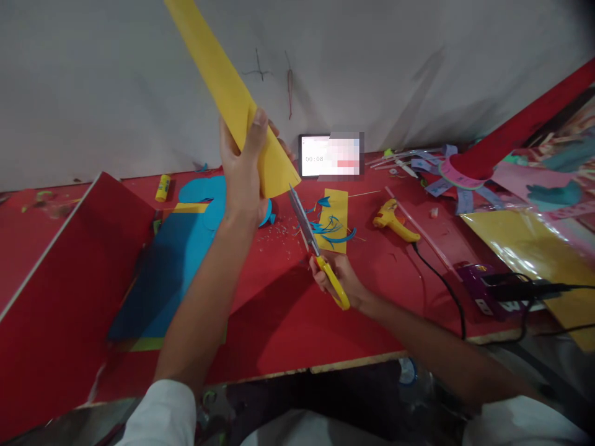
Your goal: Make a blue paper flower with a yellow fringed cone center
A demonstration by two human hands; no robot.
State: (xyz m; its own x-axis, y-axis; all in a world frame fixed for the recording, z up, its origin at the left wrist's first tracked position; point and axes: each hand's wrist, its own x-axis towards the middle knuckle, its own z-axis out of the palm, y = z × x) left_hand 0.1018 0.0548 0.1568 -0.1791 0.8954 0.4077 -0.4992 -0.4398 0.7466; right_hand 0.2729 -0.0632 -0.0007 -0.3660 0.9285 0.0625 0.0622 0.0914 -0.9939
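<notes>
My left hand (pixel 246 164) is wrapped round a long piece of yellow paper (pixel 223 80), which looks rolled or folded into a tapering shape and slants up to the left. In my right hand (pixel 337 275) are scissors (pixel 332 279) with yellow handles. Their blades point up and left, with the tips at or very near the paper's lower right corner; whether they touch it I cannot tell. Below the blades, curled blue paper scraps (pixel 332 229) lie on a flat yellow paper piece (pixel 341 204). Small crumbs of paper are scattered beside it.
Blue sheets (pixel 153 279) and a red board (pixel 79 248) lie left on the red table (pixel 269 322). A glue stick (pixel 162 188) stands behind them. A phone (pixel 320 155) leans on the wall. At right are a corded yellow glue gun (pixel 395 222) and a purple box (pixel 483 285).
</notes>
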